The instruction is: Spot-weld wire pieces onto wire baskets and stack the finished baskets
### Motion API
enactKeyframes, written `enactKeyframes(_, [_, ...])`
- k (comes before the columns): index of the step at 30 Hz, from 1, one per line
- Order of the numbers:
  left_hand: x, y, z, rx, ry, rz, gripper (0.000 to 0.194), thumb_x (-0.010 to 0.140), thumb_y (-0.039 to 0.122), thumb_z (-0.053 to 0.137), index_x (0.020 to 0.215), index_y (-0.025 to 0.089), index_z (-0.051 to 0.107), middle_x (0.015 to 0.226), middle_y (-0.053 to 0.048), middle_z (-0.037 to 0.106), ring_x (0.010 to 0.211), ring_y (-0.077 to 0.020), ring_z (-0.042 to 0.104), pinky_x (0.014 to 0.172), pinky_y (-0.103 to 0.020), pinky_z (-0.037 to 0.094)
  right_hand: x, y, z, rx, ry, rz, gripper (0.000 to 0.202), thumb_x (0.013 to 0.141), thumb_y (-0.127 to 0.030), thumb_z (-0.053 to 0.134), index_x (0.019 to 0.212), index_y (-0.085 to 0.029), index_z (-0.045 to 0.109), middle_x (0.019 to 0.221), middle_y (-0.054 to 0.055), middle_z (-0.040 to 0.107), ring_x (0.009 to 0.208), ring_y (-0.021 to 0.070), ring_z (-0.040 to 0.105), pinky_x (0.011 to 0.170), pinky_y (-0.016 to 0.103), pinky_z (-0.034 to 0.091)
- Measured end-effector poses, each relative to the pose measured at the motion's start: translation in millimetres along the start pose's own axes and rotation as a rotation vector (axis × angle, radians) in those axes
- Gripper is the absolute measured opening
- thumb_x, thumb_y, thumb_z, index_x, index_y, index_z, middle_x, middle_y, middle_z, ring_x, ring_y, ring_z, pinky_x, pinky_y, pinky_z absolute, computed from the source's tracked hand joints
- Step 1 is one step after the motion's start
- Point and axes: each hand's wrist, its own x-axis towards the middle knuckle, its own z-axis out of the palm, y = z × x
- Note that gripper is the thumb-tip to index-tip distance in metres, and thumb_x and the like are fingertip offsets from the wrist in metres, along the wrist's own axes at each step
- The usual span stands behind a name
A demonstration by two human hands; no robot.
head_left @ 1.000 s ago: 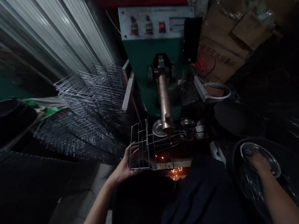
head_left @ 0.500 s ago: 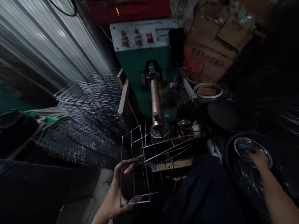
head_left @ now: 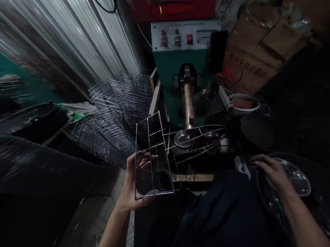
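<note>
My left hand [head_left: 137,179] is closed around the back of a wire rack [head_left: 152,153], made of thin metal rods, tilted in front of me. Its longer rods reach right, in front of a copper-coloured machine arm [head_left: 189,104]. On the right, my right hand [head_left: 275,173] is over the near left rim of a round metal dish [head_left: 300,177]. Its fingers are bent and pressed together, pointing left; whatever they may pinch is too small and dark to make out. The dish lies in a dark tub [head_left: 259,186] with shiny pieces.
A green machine [head_left: 173,65] with knobs and a red switch stands ahead. Stacked wire racks [head_left: 123,103] fill the left side. Small metal bowls [head_left: 182,139] sit below the machine arm. A phone [head_left: 218,52], cardboard boxes [head_left: 250,65] and a pan with a brick [head_left: 242,102] are right.
My right hand has come up out of the metal dish and moved left, its fingers now past the rim. My left hand has raised the wire rack a little. The view has swung left.
</note>
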Motion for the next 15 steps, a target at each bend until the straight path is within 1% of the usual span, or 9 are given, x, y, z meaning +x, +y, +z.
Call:
enactKeyframes(1, [2, 2, 0.7, 0.011, 0.012, -0.005, 0.100, 0.065, 0.046, 0.088, 0.149, 0.035, 0.035, 0.135, -0.010, 0.052, 0.129, -0.0331, 0.058, 0.109, -0.049, 0.049, -2, -30, 20, 0.050, -0.146, -0.077, 0.032, 0.093, -0.047, 0.062, 0.106, -0.022, 0.076, 0.096, 0.010, 0.077, 0.086, 0.0294, 0.075, 0.074, 0.038, 0.063])
enactKeyframes(2, [4, 4, 1.4, 0.022, 0.023, -0.011, 0.101, 0.064, 0.046, 0.089, 0.149, 0.035, 0.036, 0.135, -0.009, 0.053, 0.127, -0.0327, 0.059, 0.108, -0.048, 0.050, -4, -57, 40, 0.045, -0.243, -0.181, 0.031, 0.095, -0.043, 0.064, 0.117, -0.023, 0.075, 0.107, 0.009, 0.077, 0.096, 0.0291, 0.074, 0.084, 0.039, 0.063])
enactKeyframes(3, [6, 6, 1.9, 0.029, 0.029, -0.015, 0.102, 0.063, 0.046, 0.089, 0.149, 0.035, 0.037, 0.134, -0.009, 0.053, 0.125, -0.0324, 0.060, 0.107, -0.048, 0.051, -5, -80, 59, 0.014, -0.264, -0.305, 0.029, 0.097, -0.038, 0.063, 0.120, -0.024, 0.075, 0.114, 0.008, 0.076, 0.104, 0.0286, 0.073, 0.092, 0.041, 0.061])
enactKeyframes(4, [7, 8, 2.2, 0.034, 0.033, -0.020, 0.103, 0.061, 0.047, 0.090, 0.148, 0.035, 0.037, 0.133, -0.009, 0.054, 0.124, -0.0323, 0.060, 0.105, -0.048, 0.052, -6, -98, 77, -0.031, -0.271, -0.425, 0.028, 0.101, -0.031, 0.059, 0.124, -0.025, 0.074, 0.119, 0.008, 0.075, 0.108, 0.0275, 0.072, 0.097, 0.042, 0.060])
enactKeyframes(6, [10, 11, 1.8, 0.036, 0.036, -0.019, 0.103, 0.060, 0.048, 0.090, 0.148, 0.035, 0.038, 0.132, -0.009, 0.055, 0.122, -0.0326, 0.061, 0.104, -0.048, 0.053, -3, -119, 109, -0.185, -0.220, -0.632, 0.034, 0.102, -0.017, 0.054, 0.129, -0.026, 0.071, 0.122, 0.006, 0.074, 0.112, 0.0253, 0.071, 0.098, 0.040, 0.060])
enactKeyframes(8, [11, 15, 0.1, 0.031, 0.029, -0.013, 0.102, 0.061, 0.048, 0.090, 0.148, 0.034, 0.039, 0.132, -0.009, 0.054, 0.121, -0.0335, 0.061, 0.103, -0.049, 0.053, 2, -125, 133, -0.345, -0.155, -0.759, 0.040, 0.100, -0.009, 0.052, 0.132, -0.026, 0.070, 0.123, 0.005, 0.074, 0.117, 0.0247, 0.068, 0.095, 0.037, 0.062])
enactKeyframes(10, [12, 17, -2.3, 0.032, 0.020, -0.005, 0.101, 0.063, 0.049, 0.089, 0.149, 0.033, 0.038, 0.133, -0.011, 0.053, 0.121, -0.0348, 0.061, 0.104, -0.051, 0.052, 7, -123, 147, -0.441, -0.117, -0.823, 0.044, 0.097, -0.004, 0.054, 0.133, -0.025, 0.070, 0.123, 0.004, 0.074, 0.122, 0.0247, 0.065, 0.089, 0.033, 0.064])
enactKeyframes(13, [14, 21, -5.2, 0.035, 0.035, 0.006, 0.100, 0.065, 0.053, 0.087, 0.150, 0.032, 0.038, 0.130, -0.011, 0.053, 0.120, -0.0353, 0.061, 0.102, -0.052, 0.053, 14, -119, 156, -0.482, -0.126, -0.861, 0.050, 0.094, 0.001, 0.055, 0.134, -0.025, 0.068, 0.122, 0.004, 0.075, 0.126, 0.0234, 0.063, 0.088, 0.031, 0.064])
enactKeyframes(15, [16, 24, -5.7, 0.033, 0.068, 0.010, 0.098, 0.065, 0.057, 0.087, 0.148, 0.032, 0.040, 0.127, -0.009, 0.054, 0.117, -0.0334, 0.062, 0.099, -0.049, 0.054, 16, -120, 158, -0.496, -0.154, -0.870, 0.051, 0.093, 0.001, 0.056, 0.135, -0.027, 0.068, 0.122, 0.004, 0.074, 0.129, 0.0233, 0.061, 0.089, 0.032, 0.064])
